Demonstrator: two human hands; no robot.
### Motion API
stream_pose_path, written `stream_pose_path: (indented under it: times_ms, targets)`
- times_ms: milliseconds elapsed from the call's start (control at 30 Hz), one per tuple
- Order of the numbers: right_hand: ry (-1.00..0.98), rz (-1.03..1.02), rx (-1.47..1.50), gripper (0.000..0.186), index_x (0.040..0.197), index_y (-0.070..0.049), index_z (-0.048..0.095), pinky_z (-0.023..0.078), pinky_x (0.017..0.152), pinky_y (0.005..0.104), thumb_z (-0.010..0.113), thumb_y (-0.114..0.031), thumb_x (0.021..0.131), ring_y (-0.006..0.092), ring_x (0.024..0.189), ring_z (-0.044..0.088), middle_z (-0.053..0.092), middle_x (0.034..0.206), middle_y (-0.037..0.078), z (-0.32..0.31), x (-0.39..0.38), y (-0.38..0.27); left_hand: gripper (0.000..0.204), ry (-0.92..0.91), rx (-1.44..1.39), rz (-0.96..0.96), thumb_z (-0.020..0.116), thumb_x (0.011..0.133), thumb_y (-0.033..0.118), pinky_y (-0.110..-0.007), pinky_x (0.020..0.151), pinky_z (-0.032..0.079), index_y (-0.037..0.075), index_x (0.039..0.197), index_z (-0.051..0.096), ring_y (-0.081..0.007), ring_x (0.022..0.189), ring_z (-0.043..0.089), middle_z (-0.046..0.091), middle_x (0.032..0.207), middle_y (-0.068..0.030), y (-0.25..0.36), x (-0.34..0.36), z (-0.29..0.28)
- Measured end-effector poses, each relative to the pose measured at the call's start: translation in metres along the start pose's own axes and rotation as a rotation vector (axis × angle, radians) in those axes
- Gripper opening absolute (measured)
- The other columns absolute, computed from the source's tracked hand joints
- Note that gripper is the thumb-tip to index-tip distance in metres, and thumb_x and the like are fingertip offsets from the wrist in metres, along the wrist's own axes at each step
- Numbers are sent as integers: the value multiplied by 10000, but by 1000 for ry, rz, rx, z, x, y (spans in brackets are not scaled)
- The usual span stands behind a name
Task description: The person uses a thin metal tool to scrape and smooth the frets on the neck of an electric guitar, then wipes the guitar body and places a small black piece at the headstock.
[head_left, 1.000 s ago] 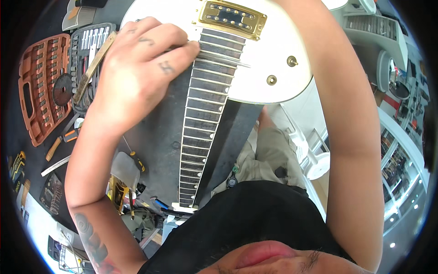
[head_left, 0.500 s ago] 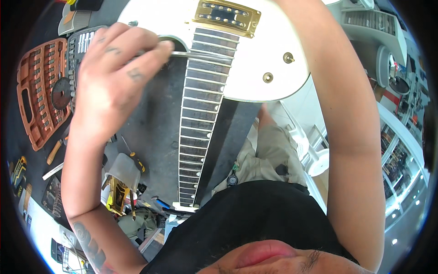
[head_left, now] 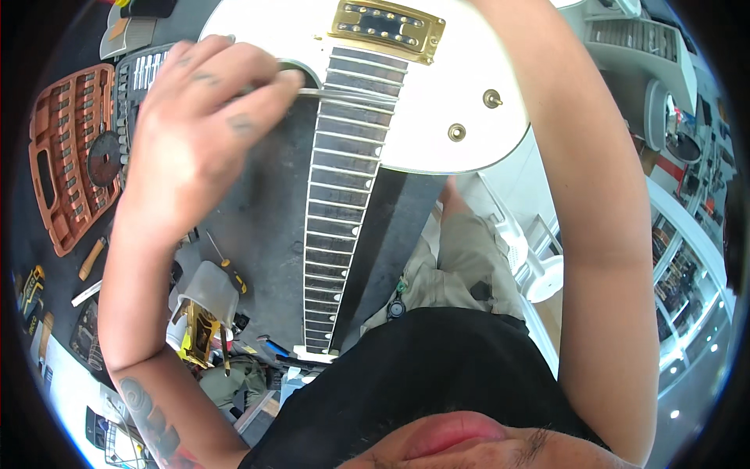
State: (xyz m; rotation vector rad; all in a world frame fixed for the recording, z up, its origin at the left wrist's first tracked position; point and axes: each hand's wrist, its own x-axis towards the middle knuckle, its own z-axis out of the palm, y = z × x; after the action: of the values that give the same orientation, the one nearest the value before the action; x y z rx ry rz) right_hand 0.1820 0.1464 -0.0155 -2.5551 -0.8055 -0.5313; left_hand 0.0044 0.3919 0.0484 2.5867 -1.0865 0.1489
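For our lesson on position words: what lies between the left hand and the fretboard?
In the head view, a thin metal rod spans the gap from the left hand to the fretboard.

The guitar [head_left: 418,117] lies over the bench [head_left: 269,191], its body end away from the person, the fretboard [head_left: 336,199] running back toward the person's chest. On the body, the pickup [head_left: 384,30] sits just beyond the fretboard's end. From the left hand [head_left: 205,117] a rod [head_left: 312,92] reaches rightward across the fretboard. Over on the person's left I see a tool case [head_left: 66,160], a saw disc [head_left: 104,159] at its right edge and a socket tray [head_left: 148,70] beside it. A screwdriver [head_left: 231,270] lies between left forearm and fretboard, a bin [head_left: 211,283] just left of it. Right of the legs [head_left: 473,258] stands a chair [head_left: 543,280].
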Motion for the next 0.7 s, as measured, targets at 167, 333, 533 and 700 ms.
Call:
stream_pose_path:
  times_ms: [167, 333, 533, 700]
  targets:
    - [-66, 37, 54, 498, 1262, -7, 737, 446, 1157, 536, 713, -447, 1032, 400, 1315, 606, 698, 1326, 202, -13, 0, -9, 502, -30, -10, 4, 752, 722, -42, -440, 796, 518, 32, 1219, 763, -305, 897, 669, 732, 1056, -92, 8, 19, 6]
    - [-30, 10, 33, 488, 1259, -13, 740, 448, 1150, 541, 718, -440, 1024, 410, 1300, 613, 702, 1314, 202, -4, 3, -4, 493, -2, -12, -25, 738, 735, -102, -407, 812, 533, 31, 1209, 773, -296, 892, 687, 721, 989, -92, -7, -2, -3]
    - [-65, 38, 58, 488, 1249, -11, 738, 451, 1148, 542, 724, -438, 1012, 412, 1309, 612, 702, 1321, 203, -14, 3, -6, 439, 31, -56, -32, 756, 728, -58, -403, 827, 540, 30, 1156, 799, -290, 947, 695, 730, 1007, -90, 8, 13, 12]
    - [-35, 16, 30, 470, 1241, -14, 737, 453, 1141, 545, 731, -422, 1008, 414, 1309, 608, 699, 1329, 206, -8, 0, -5, 420, 50, 36, -59, 770, 734, -28, -414, 847, 535, 36, 1148, 804, -296, 971, 706, 748, 1043, -81, -7, -11, 5]
